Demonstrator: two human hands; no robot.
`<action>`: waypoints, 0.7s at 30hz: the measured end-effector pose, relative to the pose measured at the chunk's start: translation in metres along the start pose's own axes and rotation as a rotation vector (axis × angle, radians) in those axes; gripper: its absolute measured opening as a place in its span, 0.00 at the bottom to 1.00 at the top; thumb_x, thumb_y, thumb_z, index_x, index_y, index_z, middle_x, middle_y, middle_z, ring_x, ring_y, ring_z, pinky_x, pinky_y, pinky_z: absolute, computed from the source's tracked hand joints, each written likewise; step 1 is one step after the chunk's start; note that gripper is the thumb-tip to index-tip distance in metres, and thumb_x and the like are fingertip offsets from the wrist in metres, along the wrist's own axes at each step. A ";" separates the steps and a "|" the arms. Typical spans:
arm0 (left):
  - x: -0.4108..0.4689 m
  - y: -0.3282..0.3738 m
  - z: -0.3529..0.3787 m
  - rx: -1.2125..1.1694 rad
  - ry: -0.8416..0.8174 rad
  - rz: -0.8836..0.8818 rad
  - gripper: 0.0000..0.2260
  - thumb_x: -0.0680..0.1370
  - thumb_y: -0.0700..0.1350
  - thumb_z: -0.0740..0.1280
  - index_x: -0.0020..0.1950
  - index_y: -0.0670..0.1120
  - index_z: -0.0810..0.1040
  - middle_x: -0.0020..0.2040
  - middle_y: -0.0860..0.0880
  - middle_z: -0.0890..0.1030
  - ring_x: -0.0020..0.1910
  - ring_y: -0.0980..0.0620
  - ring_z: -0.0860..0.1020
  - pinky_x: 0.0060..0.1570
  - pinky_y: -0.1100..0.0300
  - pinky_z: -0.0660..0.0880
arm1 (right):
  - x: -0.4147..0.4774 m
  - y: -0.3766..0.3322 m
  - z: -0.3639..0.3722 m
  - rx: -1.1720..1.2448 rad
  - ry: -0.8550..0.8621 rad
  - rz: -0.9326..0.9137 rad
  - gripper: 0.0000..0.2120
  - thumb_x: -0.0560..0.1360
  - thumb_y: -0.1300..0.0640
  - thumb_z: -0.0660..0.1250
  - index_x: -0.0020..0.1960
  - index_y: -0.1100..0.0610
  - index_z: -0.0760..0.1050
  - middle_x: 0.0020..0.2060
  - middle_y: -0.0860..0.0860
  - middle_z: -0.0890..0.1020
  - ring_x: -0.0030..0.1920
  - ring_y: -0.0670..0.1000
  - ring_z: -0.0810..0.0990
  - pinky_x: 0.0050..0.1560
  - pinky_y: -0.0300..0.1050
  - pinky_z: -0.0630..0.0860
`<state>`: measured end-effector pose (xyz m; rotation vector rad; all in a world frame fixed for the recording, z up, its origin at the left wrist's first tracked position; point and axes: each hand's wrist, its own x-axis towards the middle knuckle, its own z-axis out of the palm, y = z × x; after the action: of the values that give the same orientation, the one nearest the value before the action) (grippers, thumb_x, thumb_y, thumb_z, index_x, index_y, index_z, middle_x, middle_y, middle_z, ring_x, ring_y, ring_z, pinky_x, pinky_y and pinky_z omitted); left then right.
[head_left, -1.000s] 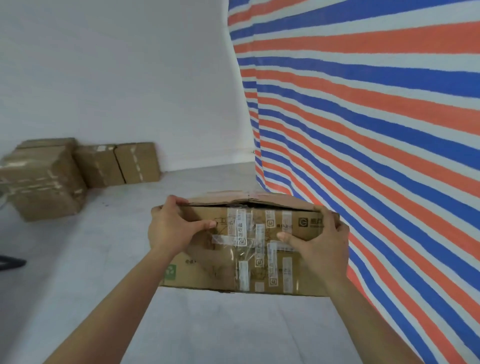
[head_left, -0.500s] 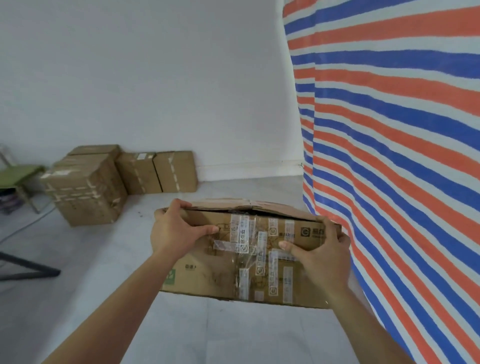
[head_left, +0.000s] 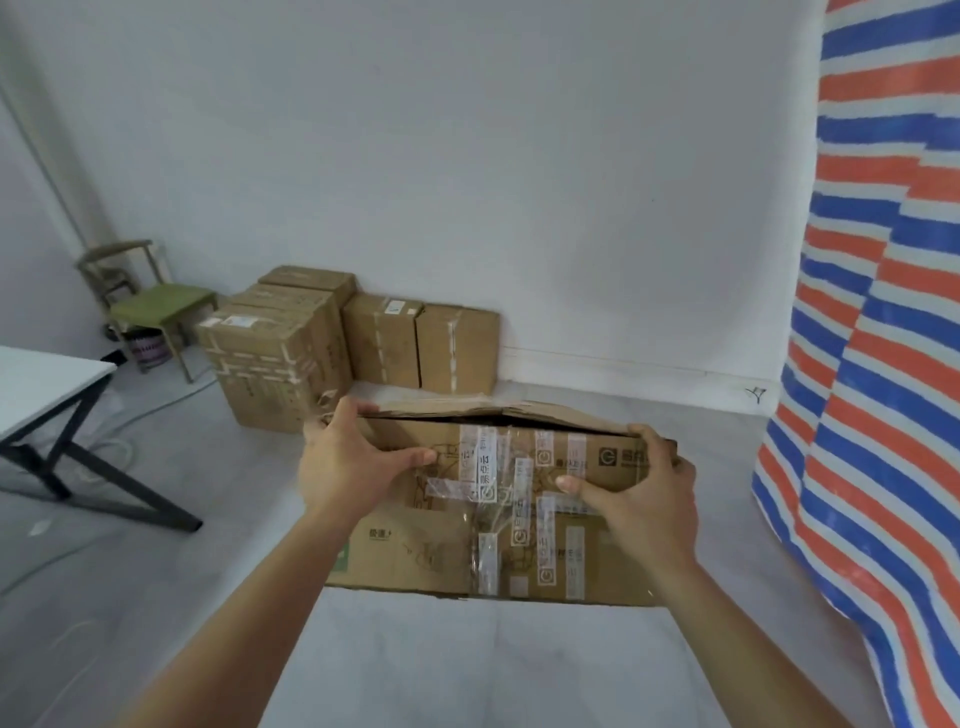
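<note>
Far left: white table (head_left: 47, 384), with a green-seated chair (head_left: 156, 306) behind it. A stack of taped cartons (head_left: 270, 358) sits against the wall.

Left hand (head_left: 348, 462) grips the carried box (head_left: 467, 551) at its upper left corner, fingers curled over the top edge, thumb on the near face. The box hangs in the air in front of the person, above the floor, short of the stack. Right hand (head_left: 644, 499) clamps the upper right corner the same way. Striped tarp (head_left: 883, 364) hangs near on the right.

Likely step: carry to the stack. The top flaps bow upward and that edge may give. Better to shift the palms lower, hold the box level and steer clear of the tarp.
</note>
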<state>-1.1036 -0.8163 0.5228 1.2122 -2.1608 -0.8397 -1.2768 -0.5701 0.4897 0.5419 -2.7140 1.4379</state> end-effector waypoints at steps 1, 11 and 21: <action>0.023 -0.002 0.000 0.002 -0.004 0.005 0.38 0.55 0.67 0.81 0.60 0.59 0.72 0.60 0.45 0.72 0.49 0.44 0.77 0.42 0.56 0.72 | 0.014 -0.009 0.014 0.000 -0.001 0.001 0.51 0.55 0.31 0.81 0.72 0.38 0.63 0.67 0.52 0.67 0.63 0.56 0.75 0.60 0.53 0.77; 0.257 -0.001 0.040 0.064 -0.072 0.069 0.39 0.56 0.68 0.80 0.62 0.57 0.73 0.61 0.44 0.73 0.51 0.45 0.76 0.43 0.55 0.73 | 0.172 -0.065 0.142 -0.001 0.042 0.054 0.50 0.54 0.30 0.80 0.71 0.37 0.63 0.66 0.51 0.67 0.62 0.55 0.76 0.59 0.53 0.79; 0.518 -0.011 0.111 0.118 -0.103 0.057 0.38 0.54 0.69 0.80 0.59 0.59 0.72 0.58 0.48 0.75 0.49 0.48 0.77 0.44 0.54 0.77 | 0.384 -0.095 0.311 0.036 0.001 0.112 0.52 0.54 0.29 0.80 0.72 0.39 0.63 0.67 0.54 0.67 0.64 0.58 0.74 0.61 0.56 0.78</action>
<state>-1.4150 -1.2445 0.5108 1.1813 -2.3450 -0.7756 -1.5644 -0.9822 0.4561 0.3957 -2.7635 1.5144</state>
